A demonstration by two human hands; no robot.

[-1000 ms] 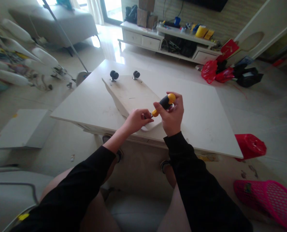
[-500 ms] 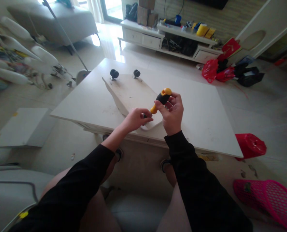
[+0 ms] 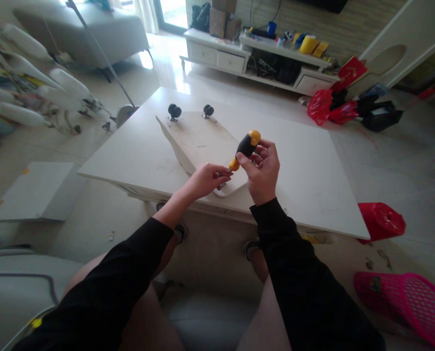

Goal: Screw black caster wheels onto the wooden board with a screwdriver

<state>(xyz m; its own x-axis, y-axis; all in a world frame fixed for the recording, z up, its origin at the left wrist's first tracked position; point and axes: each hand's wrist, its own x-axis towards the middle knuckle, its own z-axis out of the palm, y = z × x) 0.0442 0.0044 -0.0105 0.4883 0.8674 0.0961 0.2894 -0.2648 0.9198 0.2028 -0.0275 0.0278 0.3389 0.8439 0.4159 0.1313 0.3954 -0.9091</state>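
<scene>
My right hand [image 3: 263, 170] grips a black and yellow screwdriver [image 3: 246, 145], its handle tilted up to the right and its tip pointing down at the board. The fingers of my left hand [image 3: 210, 178] are pinched together by the screwdriver's tip; what they hold is hidden. Beneath both hands a pale board [image 3: 199, 139] lies on the white table [image 3: 305, 180]. Small metal parts show under my left fingers at the board's near end. At the far end stand two black caster wheels [image 3: 174, 111] on metal mounts.
Behind the table runs a low white cabinet [image 3: 217, 53] with boxes and tools. Red bags [image 3: 320, 105] lie on the floor at the right. A red bin [image 3: 382, 220] and a pink basket [image 3: 404, 297] stand nearer. A white box [image 3: 34, 190] is at the left.
The screwdriver's handle has turned a little in my right hand. My left fingers have shifted slightly at its tip. The board stays in place.
</scene>
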